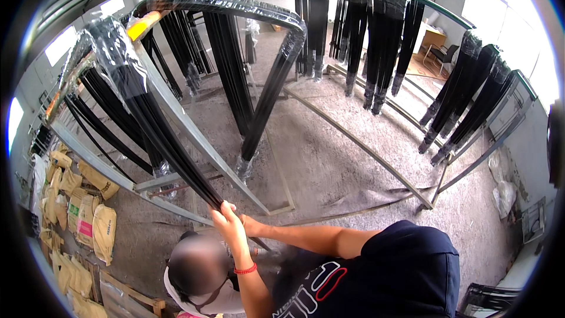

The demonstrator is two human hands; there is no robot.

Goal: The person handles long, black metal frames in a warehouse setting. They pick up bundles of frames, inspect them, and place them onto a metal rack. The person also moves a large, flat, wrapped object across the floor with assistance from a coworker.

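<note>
A bundle of long black strips [170, 141] hangs over the end of a metal rack, its upper bend wrapped in clear film. My left hand [226, 217], with a red bead bracelet on the wrist, is closed around the lower part of this bundle. Just right of it and partly behind it, my right hand [251, 227] is also closed on the strips. Its fingers are mostly hidden. A short dark length of strip [259, 244] shows below the hands.
Close by at lower left is another person [197, 268]. Grey rack legs [194, 129] slant down in front. More wrapped bundles [385, 29] hang on a rack at right. Paper sacks [105, 229] lie at left. A floor bar [359, 144] crosses the middle.
</note>
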